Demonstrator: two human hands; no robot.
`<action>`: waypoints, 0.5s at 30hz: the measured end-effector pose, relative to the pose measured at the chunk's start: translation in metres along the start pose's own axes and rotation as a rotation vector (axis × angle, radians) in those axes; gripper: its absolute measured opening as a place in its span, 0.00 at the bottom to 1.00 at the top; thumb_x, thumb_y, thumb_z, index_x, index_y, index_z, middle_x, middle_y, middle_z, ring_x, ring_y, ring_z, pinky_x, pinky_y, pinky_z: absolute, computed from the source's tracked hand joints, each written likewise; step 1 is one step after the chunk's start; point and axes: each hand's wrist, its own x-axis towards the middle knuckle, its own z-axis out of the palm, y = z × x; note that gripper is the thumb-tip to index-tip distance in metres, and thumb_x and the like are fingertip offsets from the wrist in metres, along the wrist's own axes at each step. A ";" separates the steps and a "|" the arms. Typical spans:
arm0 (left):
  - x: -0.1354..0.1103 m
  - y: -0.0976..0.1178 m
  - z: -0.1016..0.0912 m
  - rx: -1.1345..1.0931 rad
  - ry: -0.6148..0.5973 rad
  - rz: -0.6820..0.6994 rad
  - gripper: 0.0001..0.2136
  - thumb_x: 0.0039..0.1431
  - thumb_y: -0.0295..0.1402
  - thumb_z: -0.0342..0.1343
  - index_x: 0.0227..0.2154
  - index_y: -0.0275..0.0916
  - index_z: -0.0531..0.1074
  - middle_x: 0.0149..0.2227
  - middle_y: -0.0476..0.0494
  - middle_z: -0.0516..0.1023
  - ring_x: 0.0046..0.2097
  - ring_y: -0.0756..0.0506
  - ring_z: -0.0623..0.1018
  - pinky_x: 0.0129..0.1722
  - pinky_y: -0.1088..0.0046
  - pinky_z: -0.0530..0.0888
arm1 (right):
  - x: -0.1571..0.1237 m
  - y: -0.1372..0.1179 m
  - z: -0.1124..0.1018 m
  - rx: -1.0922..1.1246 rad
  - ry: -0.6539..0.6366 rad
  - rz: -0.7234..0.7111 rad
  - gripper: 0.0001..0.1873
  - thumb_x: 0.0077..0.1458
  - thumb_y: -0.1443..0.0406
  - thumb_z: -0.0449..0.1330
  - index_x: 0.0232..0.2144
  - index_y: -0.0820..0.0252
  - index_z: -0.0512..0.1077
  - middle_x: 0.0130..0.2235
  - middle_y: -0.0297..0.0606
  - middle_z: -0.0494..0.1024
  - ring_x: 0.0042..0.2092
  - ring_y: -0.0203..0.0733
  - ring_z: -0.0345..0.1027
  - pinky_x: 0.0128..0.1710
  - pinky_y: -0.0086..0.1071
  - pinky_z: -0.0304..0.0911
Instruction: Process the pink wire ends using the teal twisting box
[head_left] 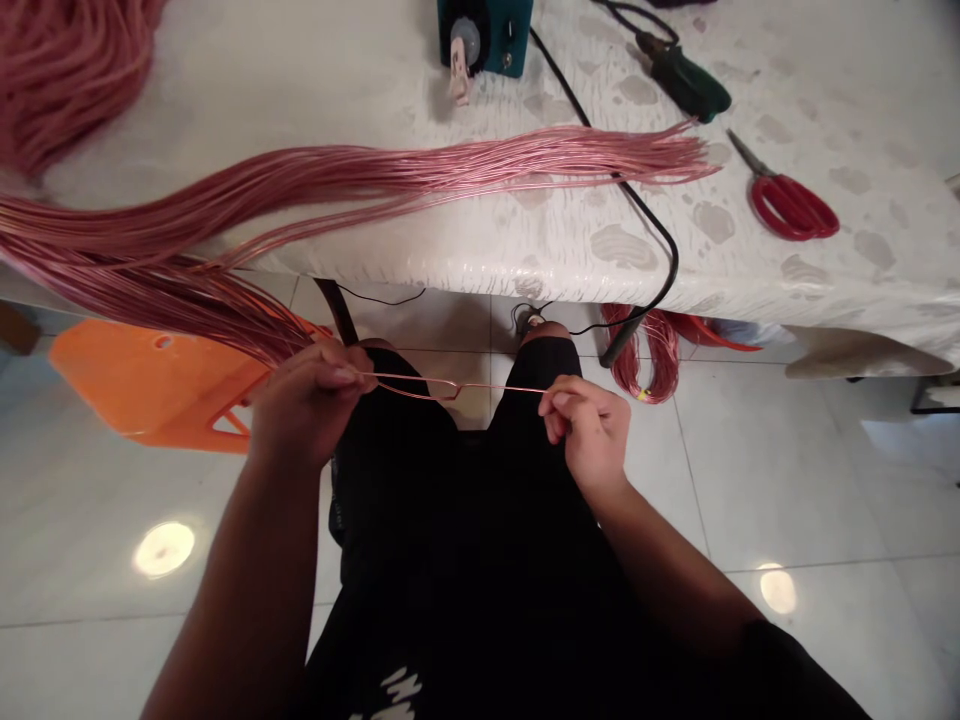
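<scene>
Now we pinch wire (495, 387) in our left hand (311, 400) and right hand (592, 425), before the counter (465, 245); on it lie a wire bundle (420, 163) and scissors (787, 205).

Thin strand (499, 387): condition and pose

The thin strand, glossy and coppery pink, is spanning the gap between the left hand (311, 400) and the right hand (589, 425), running nearly level. Its right section is forming one straight line. Its left section is showing two lines, the lower sagging slightly. The sections are meeting at a small bend, possibly a hooked loop. A bundle of similar strands (187, 300) is slanting down from the left toward the left hand.
</scene>
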 end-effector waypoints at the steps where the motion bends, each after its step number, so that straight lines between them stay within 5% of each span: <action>1: -0.001 0.002 -0.002 0.012 0.012 0.004 0.07 0.49 0.26 0.59 0.19 0.39 0.68 0.20 0.51 0.66 0.29 0.50 0.68 0.32 0.72 0.66 | 0.000 0.001 -0.001 0.004 -0.004 0.007 0.13 0.53 0.69 0.53 0.20 0.57 0.72 0.16 0.27 0.63 0.18 0.33 0.56 0.19 0.31 0.51; 6: -0.008 0.009 0.011 0.135 0.012 0.021 0.07 0.48 0.23 0.58 0.19 0.38 0.69 0.20 0.52 0.65 0.29 0.51 0.67 0.32 0.71 0.63 | -0.003 -0.006 0.001 -0.135 -0.070 -0.126 0.14 0.56 0.70 0.52 0.22 0.57 0.72 0.19 0.28 0.66 0.21 0.34 0.60 0.23 0.32 0.56; 15: -0.021 0.012 0.095 0.703 -0.339 0.037 0.09 0.53 0.23 0.54 0.20 0.39 0.65 0.23 0.53 0.64 0.29 0.50 0.66 0.30 0.69 0.60 | 0.001 -0.014 0.016 -0.316 -0.313 -0.316 0.15 0.58 0.70 0.51 0.20 0.58 0.66 0.22 0.30 0.67 0.24 0.33 0.60 0.26 0.30 0.57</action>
